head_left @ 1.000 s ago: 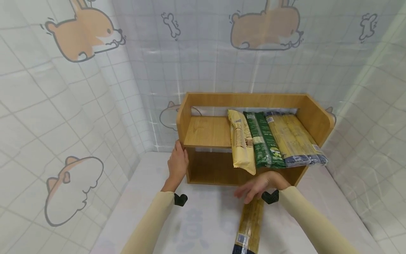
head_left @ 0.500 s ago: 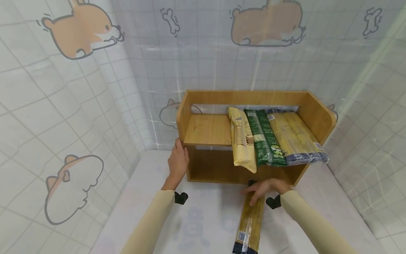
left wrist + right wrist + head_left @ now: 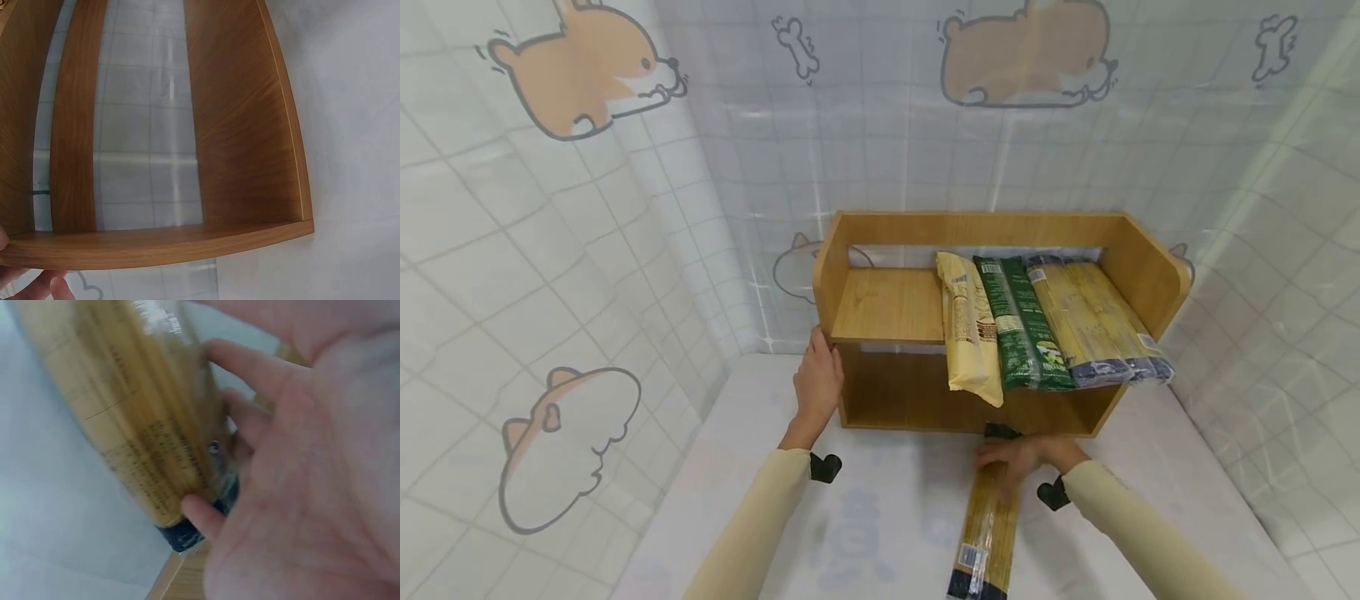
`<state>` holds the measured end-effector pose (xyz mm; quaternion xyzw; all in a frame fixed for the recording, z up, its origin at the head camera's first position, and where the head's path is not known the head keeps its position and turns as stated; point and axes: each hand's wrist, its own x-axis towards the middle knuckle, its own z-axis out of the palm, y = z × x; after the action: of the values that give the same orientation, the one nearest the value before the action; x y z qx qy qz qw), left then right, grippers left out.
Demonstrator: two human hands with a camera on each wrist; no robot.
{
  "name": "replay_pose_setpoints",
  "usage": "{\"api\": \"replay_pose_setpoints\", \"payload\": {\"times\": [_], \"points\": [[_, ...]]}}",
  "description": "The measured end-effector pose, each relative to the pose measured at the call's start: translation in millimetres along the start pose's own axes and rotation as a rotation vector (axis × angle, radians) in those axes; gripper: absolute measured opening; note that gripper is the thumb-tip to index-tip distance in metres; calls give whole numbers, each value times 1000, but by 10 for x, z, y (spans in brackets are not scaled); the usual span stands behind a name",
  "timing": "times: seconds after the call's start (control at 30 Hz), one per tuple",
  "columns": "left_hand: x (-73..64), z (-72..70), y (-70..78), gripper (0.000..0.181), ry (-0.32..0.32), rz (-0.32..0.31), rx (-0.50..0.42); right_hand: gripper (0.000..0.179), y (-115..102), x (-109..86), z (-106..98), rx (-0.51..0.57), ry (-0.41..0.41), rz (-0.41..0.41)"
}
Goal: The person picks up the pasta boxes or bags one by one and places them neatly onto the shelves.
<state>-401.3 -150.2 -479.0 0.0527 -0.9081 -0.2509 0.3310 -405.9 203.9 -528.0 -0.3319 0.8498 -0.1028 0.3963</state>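
In the head view, my left hand point(image 3: 818, 383) grips the left side panel of a wooden shelf point(image 3: 887, 307). The left wrist view has that panel's edge point(image 3: 156, 245) with the thumb on one side and fingers point(image 3: 44, 286) on the other. My right hand point(image 3: 1026, 457) lies across a clear pack of spaghetti point(image 3: 988, 533) with dark blue ends, in front of the shelf. Close up, its fingers point(image 3: 250, 369) bend against one edge of the pack point(image 3: 125, 400). The hand covers part of the pack's far half; the thumb's contact is unclear.
On the upper board lie a yellow bag point(image 3: 972, 333), a green bag point(image 3: 1022, 325) and clear packs of spaghetti point(image 3: 1093, 321), their front ends overhanging the edge. A lower compartment point(image 3: 895, 392) opens below. White sheets with cartoon dogs form the walls point(image 3: 880, 133) around the white table point(image 3: 850, 517).
My right hand has come down and slightly towards me onto the spaghetti pack, uncovering its dark far end. The left hand has stayed on the shelf panel. The head view has shifted slightly.
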Motion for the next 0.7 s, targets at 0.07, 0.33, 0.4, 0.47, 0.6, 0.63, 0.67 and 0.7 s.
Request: {"api": "replay_pose_setpoints", "payload": {"times": [0.07, 0.33, 0.4, 0.47, 0.6, 0.63, 0.67, 0.7], "points": [[2, -2, -5, 35, -14, -7, 2, 76, 3, 21, 25, -58, 15, -15], [6, 8, -11, 35, -25, -11, 9, 79, 168, 75, 129, -174, 171, -169], [5, 8, -7, 35, -31, -13, 12, 80, 205, 88, 163, -211, 210, -182], [3, 7, -3, 35, -29, -14, 12, 81, 224, 103, 190, -276, 241, -178], [1, 0, 3, 33, -8, -2, 10, 86, 274, 140, 229, -396, 282, -177], [0, -1, 3, 33, -3, 3, 8, 87, 290, 147, 240, -414, 294, -181], [1, -1, 1, 32, -1, 7, 8, 87, 305, 153, 251, -429, 308, -187], [2, -2, 2, 32, -2, 8, 7, 88, 317, 155, 258, -437, 319, -201]]}}
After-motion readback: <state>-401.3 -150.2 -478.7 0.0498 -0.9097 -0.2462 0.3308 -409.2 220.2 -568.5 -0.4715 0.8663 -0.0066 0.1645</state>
